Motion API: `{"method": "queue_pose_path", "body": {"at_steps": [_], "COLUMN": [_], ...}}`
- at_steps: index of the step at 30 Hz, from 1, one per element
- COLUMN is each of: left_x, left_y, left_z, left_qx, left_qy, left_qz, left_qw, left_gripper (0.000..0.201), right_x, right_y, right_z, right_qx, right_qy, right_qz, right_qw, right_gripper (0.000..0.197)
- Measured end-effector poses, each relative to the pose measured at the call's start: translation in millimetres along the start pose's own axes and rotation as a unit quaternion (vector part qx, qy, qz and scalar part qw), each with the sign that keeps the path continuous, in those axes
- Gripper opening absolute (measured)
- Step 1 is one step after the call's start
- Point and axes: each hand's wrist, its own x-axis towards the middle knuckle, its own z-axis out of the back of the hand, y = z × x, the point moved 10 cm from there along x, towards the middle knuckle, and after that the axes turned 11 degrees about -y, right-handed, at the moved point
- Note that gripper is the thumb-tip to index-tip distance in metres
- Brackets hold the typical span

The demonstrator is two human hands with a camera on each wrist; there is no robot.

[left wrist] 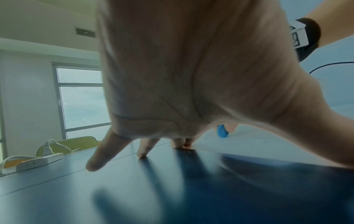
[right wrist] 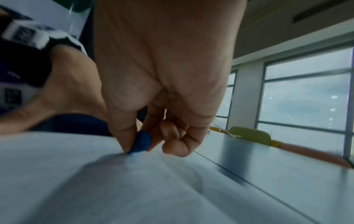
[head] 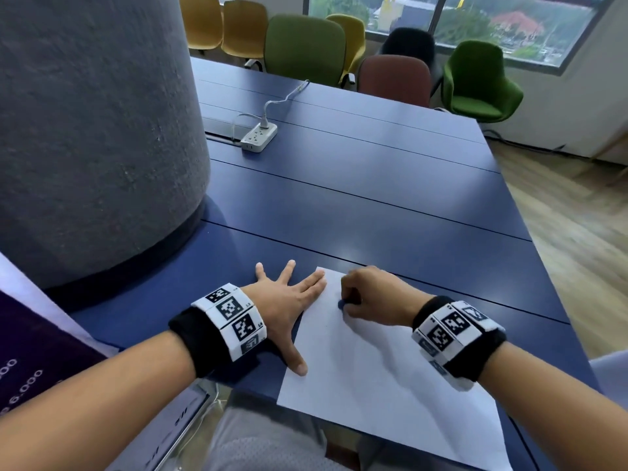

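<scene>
**Blue stub on the paper, left hand pinning the edge**

The small rounded blue stub (head: pixel 341 304), maybe an eraser or a crayon end (too small to tell), has its tip on the white sheet of paper (head: pixel 373 368), at about 11 o'clock on the page near the far left corner. The right hand (head: pixel 370 294) pinches it between thumb and forefinger, with the other fingers curled under. At 9 o'clock of the stub, the left hand (head: pixel 282 300) lies spread flat. Its forefinger is on the sheet's far corner, its thumb is on the left edge, and the rest is on the dark blue worktop (head: pixel 373 198).

To do this well, I'd say use short, light strokes directed away from the pinned edge so the thin sheet doesn't buckle or creep. The spread hand should bear down close to the working spot. A low grip on the stub looks wise, as it is short and could roll out of the pinch.

The head view gives the layout, with a white power strip (head: pixel 259 136) well off at 11 o'clock and a grey pillar (head: pixel 95 130) at 10 o'clock. Only the right wrist view shows the pinch itself, thumb pad against the stub and the tip meeting the paper. The left wrist view shows the fingertips planted on the worktop and the sheet's edge, with the stub peeking beyond them.
</scene>
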Motion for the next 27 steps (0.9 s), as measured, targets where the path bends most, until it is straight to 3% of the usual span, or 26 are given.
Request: {"method": "queue_pose_path", "body": {"at_steps": [2,6,11,23,27], "left_x": [0,-4,-4,-2,0], "left_y": [0,0,1,4,2], "left_z": [1,2,3,-11,-11], "left_qx": [-0.008,-0.021,-0.029,-0.049,-0.041], "left_qy": [0.0,0.005,0.006,0.018,0.022], "left_qz": [0.003,0.013,0.017,0.019,0.017], "left_qw": [1.0,1.0,0.999,0.998,0.999], "left_gripper": [0.148,0.148,0.147,0.152,0.152], "right_x": [-4,-19,0,5,0], "right_y": [4,24,-5,10,13], "right_z": [0,-14,5,-4,-8], "right_qx": [0.002,0.021,0.006,-0.017,0.031], "right_qy": [-0.018,0.043,-0.021,-0.023,-0.011], "right_qz": [0.007,0.046,-0.024,0.04,0.054], "right_qw": [1.0,0.998,0.999,0.999,0.998], "right_gripper": [0.014,0.008,0.011,0.01,0.008]}}
